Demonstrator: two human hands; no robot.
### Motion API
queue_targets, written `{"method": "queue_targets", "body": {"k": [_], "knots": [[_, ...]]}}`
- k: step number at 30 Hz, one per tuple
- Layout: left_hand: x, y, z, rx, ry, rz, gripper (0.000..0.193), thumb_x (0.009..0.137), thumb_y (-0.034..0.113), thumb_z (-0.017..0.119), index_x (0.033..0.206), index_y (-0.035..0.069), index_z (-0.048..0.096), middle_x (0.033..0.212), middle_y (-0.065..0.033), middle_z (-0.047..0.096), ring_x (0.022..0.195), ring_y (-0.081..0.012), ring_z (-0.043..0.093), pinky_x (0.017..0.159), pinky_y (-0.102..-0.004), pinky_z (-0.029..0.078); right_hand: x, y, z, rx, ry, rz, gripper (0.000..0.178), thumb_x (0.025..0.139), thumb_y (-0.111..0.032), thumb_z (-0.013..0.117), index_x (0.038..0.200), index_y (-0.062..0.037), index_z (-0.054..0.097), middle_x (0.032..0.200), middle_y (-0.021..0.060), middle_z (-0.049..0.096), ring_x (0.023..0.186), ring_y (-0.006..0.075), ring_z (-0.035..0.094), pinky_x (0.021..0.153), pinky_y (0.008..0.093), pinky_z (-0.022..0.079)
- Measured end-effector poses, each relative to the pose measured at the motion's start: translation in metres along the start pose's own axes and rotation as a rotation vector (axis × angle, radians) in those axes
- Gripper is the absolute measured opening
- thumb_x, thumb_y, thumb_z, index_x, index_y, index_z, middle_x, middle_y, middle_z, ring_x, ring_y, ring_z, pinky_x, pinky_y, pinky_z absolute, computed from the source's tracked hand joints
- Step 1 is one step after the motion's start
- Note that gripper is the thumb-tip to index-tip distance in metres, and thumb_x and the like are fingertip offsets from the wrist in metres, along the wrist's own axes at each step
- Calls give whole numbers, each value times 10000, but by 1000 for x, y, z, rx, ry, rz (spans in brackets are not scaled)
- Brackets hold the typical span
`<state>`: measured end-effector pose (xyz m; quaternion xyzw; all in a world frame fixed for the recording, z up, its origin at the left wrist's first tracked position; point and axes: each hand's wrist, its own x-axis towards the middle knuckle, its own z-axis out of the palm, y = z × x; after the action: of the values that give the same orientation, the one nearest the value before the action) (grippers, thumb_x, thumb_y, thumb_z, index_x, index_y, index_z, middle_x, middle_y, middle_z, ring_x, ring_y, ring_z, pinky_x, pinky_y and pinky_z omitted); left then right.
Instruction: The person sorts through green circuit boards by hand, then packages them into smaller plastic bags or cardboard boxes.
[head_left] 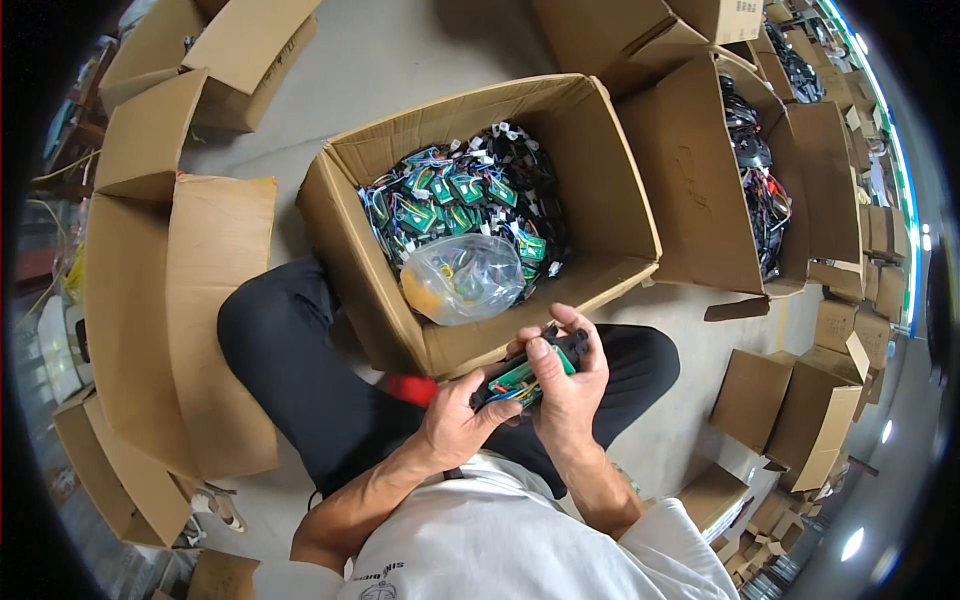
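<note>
Between my two hands, over my lap, is a black plastic housing with a green circuit board [518,378] and coloured wires in it. My left hand [462,412] grips its lower left end, thumb beside the wires. My right hand [566,385] wraps round the upper right end, with the thumb on the board. Just beyond stands an open cardboard box [612,205], holding a heap of green circuit boards [465,190] with black parts, wires and white connectors. A clear plastic bag [470,275] with something orange and yellow in it lies on the heap's near side.
At the left stands a tall open cardboard box [225,330]; another box [230,60] is at the far left. On the right, an open box [680,180] holds black parts and cables [765,200]. More cartons [795,410] stand at the lower right on the grey floor [440,50].
</note>
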<state>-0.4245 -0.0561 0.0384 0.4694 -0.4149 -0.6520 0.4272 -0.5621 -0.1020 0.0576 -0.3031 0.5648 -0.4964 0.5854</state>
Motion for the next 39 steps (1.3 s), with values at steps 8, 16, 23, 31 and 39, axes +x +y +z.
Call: {"method": "queue_targets", "body": {"k": [8, 16, 23, 31, 39], "knots": [[-14, -51, -59, -322, 150, -153, 431, 998, 257, 635, 1219, -102, 546, 1016, -150, 704, 830, -170, 697, 729, -295, 577, 175, 77, 8, -682, -579, 128, 354, 1036, -282, 532, 1154, 26, 659, 1041, 113, 706, 931, 192, 662, 860, 358, 523], [-14, -37, -74, -444, 244, -209, 451, 1015, 270, 590, 1252, -90, 456, 1118, -212, 671, 928, -277, 722, 715, -333, 603, 227, 265, -9, -1729, -987, -184, 189, 860, -164, 592, 944, -64, 729, 990, 197, 722, 938, 359, 709, 838, 475, 561], [-24, -34, -85, -548, 329, -88, 505, 1012, 314, 583, 1309, -67, 436, 1169, -237, 649, 954, -296, 711, 772, -373, 602, 230, 231, -30, -1423, -747, -78, 147, 820, -248, 682, 885, -136, 752, 808, 202, 698, 770, 358, 700, 711, 445, 570], [-28, -27, -73, -824, 294, -43, 457, 1014, 338, 570, 1288, -20, 495, 1115, -186, 665, 950, -261, 686, 777, -360, 565, 134, 48, -13, -744, -644, 345, 229, 965, -243, 665, 870, -38, 704, 716, -4, 621, 582, 75, 541, 567, 247, 501], [-26, -12, -33, -912, -186, 26, 510, 975, 395, 604, 1275, -10, 531, 1020, -178, 669, 849, -274, 681, 750, -361, 569, -5, 21, -24, -637, -558, -100, 152, 1009, -96, 547, 896, 6, 551, 760, 39, 562, 668, 112, 514, 581, 291, 462]]}}
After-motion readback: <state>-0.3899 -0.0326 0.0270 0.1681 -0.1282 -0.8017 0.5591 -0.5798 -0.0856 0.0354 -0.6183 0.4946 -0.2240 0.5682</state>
